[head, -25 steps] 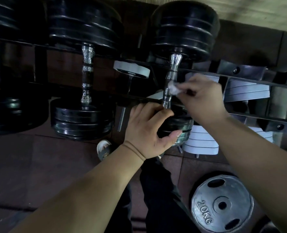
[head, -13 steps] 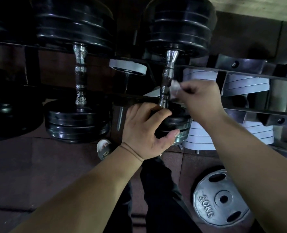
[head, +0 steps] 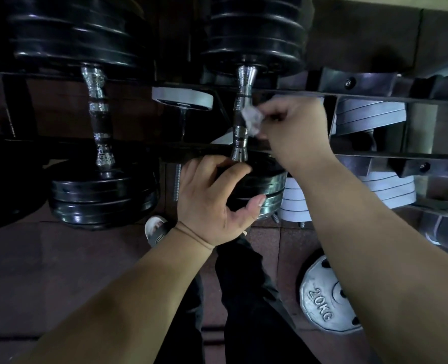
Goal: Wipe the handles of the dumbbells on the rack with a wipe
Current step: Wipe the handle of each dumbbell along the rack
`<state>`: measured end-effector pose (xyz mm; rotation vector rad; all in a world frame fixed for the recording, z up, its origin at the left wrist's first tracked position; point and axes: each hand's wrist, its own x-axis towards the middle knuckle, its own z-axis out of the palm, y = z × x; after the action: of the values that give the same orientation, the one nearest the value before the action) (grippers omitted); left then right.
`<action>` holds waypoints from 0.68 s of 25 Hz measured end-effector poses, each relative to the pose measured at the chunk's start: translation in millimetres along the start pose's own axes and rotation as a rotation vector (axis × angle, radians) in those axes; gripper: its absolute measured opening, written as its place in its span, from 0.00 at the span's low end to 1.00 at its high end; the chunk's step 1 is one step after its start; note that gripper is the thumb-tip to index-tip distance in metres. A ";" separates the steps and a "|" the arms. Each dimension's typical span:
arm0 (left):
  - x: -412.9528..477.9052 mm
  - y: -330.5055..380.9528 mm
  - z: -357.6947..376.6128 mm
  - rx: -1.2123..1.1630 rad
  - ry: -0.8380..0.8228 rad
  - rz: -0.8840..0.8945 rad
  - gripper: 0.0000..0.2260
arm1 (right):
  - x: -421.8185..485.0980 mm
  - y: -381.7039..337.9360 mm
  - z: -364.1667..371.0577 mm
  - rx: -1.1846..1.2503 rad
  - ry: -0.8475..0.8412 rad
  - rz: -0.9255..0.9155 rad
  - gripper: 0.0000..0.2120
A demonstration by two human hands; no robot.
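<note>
Left hand (head: 207, 203) curled, gripping — right hand (head: 296, 130) pinching

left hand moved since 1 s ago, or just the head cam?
No. Against the dumbbell's near plates, the left hand keeps the same grip: fingers over the top, thumb on the rim. Only the camera shifted.

Two dumbbells with stacked black plates lie across the rails of a dark metal rack (head: 362, 95). The left dumbbell (head: 73, 40) has a mottled, knurled chrome handle (head: 99, 119). The right dumbbell (head: 254, 38) has a smoother, ringed handle (head: 240, 115). A crumpled white wipe (head: 252, 122), pinched by the right hand (head: 296, 130), touches this handle's right side near mid-length.
</note>
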<state>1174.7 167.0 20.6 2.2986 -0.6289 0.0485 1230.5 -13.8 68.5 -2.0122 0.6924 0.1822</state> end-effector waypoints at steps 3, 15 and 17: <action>-0.5 1.4 -0.7 0.004 -0.004 -0.001 0.20 | 29.2 -6.2 11.7 0.102 0.277 0.068 0.06; -0.2 0.5 1.1 -0.001 0.034 0.007 0.19 | 5.3 -7.2 13.0 0.214 0.190 0.155 0.01; -0.2 0.7 0.8 -0.004 0.027 0.001 0.19 | 24.6 -8.1 19.4 0.275 0.242 0.128 0.04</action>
<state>1174.1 166.1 20.4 2.2897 -0.6164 0.0781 1258.1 -4.3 54.7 -1.7419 0.9468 -0.0814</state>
